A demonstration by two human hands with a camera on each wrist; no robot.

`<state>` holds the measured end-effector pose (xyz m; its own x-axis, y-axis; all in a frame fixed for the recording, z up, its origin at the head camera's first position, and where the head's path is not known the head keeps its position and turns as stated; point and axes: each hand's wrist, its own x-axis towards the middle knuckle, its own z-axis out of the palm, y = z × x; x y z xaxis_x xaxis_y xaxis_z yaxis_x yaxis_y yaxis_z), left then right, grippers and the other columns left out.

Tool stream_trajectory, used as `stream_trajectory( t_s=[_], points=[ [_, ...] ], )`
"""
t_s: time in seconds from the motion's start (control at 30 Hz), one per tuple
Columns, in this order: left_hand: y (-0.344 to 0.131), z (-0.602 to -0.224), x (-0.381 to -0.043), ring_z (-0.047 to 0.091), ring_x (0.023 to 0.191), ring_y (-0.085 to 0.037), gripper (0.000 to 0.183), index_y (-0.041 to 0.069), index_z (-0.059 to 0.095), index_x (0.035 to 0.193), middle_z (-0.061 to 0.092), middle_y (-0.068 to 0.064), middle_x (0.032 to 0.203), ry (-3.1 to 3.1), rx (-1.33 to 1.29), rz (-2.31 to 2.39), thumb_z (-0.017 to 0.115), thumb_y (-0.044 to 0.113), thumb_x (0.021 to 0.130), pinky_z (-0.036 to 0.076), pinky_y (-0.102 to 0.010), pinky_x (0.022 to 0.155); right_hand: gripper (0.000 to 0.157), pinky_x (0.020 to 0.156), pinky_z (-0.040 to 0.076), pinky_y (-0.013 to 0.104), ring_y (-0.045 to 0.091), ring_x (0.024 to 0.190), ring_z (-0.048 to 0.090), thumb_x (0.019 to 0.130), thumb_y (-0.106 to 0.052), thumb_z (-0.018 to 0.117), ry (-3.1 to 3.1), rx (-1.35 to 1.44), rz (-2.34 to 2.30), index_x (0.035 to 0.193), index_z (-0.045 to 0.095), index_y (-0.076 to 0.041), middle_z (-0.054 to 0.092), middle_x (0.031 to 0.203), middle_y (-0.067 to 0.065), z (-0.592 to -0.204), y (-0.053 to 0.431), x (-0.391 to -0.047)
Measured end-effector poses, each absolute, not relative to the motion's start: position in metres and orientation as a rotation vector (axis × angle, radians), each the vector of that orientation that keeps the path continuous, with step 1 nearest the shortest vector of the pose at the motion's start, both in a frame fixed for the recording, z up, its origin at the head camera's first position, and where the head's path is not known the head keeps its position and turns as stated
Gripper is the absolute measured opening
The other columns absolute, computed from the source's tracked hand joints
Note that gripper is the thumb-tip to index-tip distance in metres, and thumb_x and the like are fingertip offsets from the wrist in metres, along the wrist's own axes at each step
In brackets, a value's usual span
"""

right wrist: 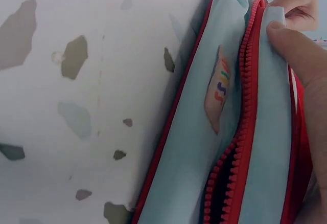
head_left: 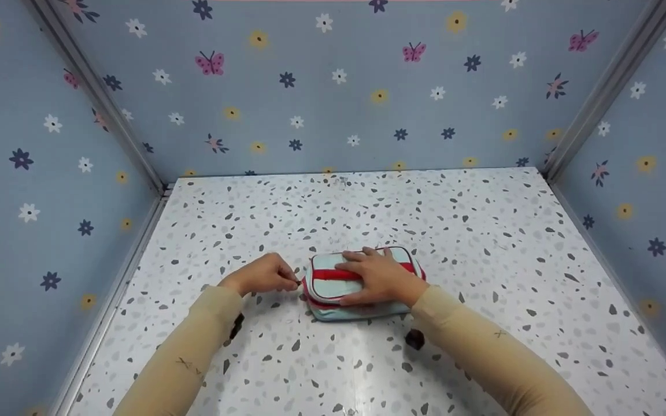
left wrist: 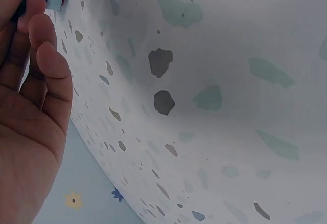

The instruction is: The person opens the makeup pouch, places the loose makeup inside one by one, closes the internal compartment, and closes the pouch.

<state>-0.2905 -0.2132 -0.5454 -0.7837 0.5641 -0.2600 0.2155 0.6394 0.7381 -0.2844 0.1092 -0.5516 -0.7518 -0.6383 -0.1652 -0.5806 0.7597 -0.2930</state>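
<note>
A pale blue zip pouch [head_left: 333,289] with red piping and a red band across its top lies on the speckled table. My right hand [head_left: 382,277] rests on its lid with fingers spread, the thumb toward the front edge. At the pouch's left end my left hand [head_left: 263,274] pinches a small dark zipper pull [left wrist: 20,8] between thumb and index finger. In the right wrist view, the red zipper [right wrist: 248,106] has its teeth together toward the left hand and parted toward the near end. A printed label [right wrist: 219,91] shows on the pouch's front side.
The white table [head_left: 483,231] has grey speckles. Blue walls [head_left: 339,115] with flowers and butterflies enclose its back, left and right sides, with metal posts [head_left: 599,86] at the corners. A dark object [head_left: 415,339] sits under the right wrist.
</note>
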Motion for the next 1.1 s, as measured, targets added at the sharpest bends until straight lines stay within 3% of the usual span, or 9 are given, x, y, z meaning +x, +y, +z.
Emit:
stream_trajectory(
  t_s=[0.13,0.37,0.43,0.53,0.67,0.9,1.1],
  points=[
    [-0.211,-0.546,-0.290,0.058,0.071,-0.009,0.014,0.003,0.086,0.104,0.076,0.002,0.083,2.388,0.622,1.022,0.078,0.012,0.098,0.048,-0.026,0.068,0.084,0.123,0.028,0.081,0.045,0.160,0.037,0.093,-0.081,0.062,2.703,-1.005,-0.348,0.160,0.057,-0.030,0.043,0.174,0.004,-0.550,0.106,-0.285],
    [-0.206,-0.549,-0.291,0.055,0.069,-0.008,0.013,0.004,0.086,0.102,0.073,0.005,0.081,2.415,0.620,1.036,0.077,0.011,0.098,0.046,-0.024,0.066,0.045,0.125,0.038,0.067,0.034,0.151,0.053,0.107,-0.051,0.066,2.724,-1.052,-0.507,0.134,0.075,-0.016,0.062,0.157,0.009,-0.547,0.090,-0.288],
    [-0.203,-0.550,-0.291,0.054,0.069,-0.007,0.013,0.005,0.087,0.101,0.072,0.005,0.080,2.435,0.622,1.040,0.077,0.012,0.098,0.045,-0.024,0.065,0.036,0.123,0.044,0.059,0.031,0.144,0.060,0.108,-0.045,0.068,2.739,-1.041,-0.531,0.123,0.077,-0.015,0.069,0.148,0.008,-0.548,0.086,-0.291],
    [-0.198,-0.550,-0.292,0.053,0.068,-0.008,0.012,0.007,0.087,0.099,0.073,0.005,0.081,2.467,0.614,1.050,0.077,0.013,0.099,0.044,-0.023,0.063,0.026,0.107,0.056,0.047,0.027,0.117,0.071,0.108,-0.039,0.068,2.762,-1.018,-0.542,0.111,0.074,-0.014,0.076,0.123,0.006,-0.548,0.082,-0.294],
    [-0.192,-0.550,-0.294,0.055,0.071,-0.008,0.012,0.007,0.087,0.101,0.078,0.001,0.087,2.518,0.589,1.070,0.076,0.013,0.099,0.046,-0.024,0.065,0.022,0.087,0.057,0.043,0.024,0.089,0.064,0.109,-0.033,0.067,2.803,-0.986,-0.573,0.108,0.069,-0.011,0.070,0.098,0.005,-0.546,0.080,-0.297],
    [-0.191,-0.550,-0.294,0.058,0.073,-0.008,0.012,0.005,0.086,0.101,0.079,-0.004,0.088,2.574,0.577,1.057,0.076,0.012,0.100,0.049,-0.027,0.070,0.025,0.089,0.058,0.044,0.025,0.090,0.066,0.111,-0.031,0.063,2.851,-0.922,-0.596,0.114,0.070,-0.008,0.072,0.101,0.007,-0.549,0.080,-0.301],
    [-0.197,-0.550,-0.291,0.052,0.067,-0.008,0.013,0.001,0.084,0.095,0.069,0.005,0.074,2.535,0.588,1.057,0.076,0.010,0.099,0.044,-0.026,0.064,0.026,0.089,0.057,0.046,0.027,0.090,0.066,0.112,-0.032,0.061,2.852,-0.868,-0.540,0.111,0.070,-0.008,0.071,0.100,0.007,-0.551,0.078,-0.302]
  ],
)
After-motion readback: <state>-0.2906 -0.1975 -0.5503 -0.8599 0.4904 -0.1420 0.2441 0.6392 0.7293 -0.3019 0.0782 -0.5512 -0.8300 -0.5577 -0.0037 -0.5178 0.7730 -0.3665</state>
